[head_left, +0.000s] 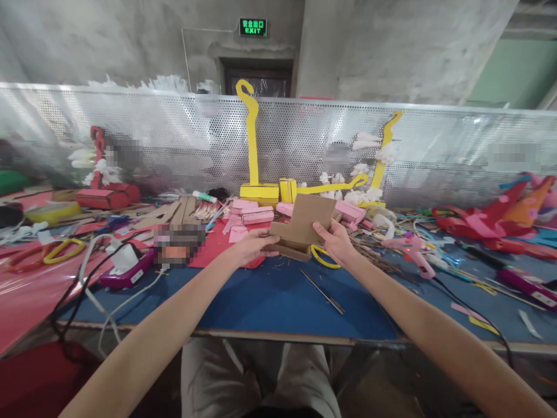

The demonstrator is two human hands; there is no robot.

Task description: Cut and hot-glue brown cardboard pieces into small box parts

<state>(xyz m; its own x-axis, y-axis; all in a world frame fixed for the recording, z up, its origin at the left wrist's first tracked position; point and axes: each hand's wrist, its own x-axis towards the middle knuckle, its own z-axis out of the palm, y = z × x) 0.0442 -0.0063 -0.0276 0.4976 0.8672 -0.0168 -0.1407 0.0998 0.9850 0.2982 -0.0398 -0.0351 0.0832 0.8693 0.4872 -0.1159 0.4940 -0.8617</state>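
Observation:
My left hand grips the left end of a small brown cardboard box, fingers wrapped round its edge. The box is held above the blue table. My right hand pinches the right edge of an upright flat cardboard piece that stands over the box; whether the two are joined I cannot tell. Just below the hands a slim metal cutter or pen lies on the table. Yellow-handled scissors lie partly hidden behind the box and my right hand.
Pink blocks and yellow hooked shapes stand behind the hands. A pink glue gun with a cord lies right. Left are a purple power strip, cables and orange scissors. A perforated metal screen runs along the back.

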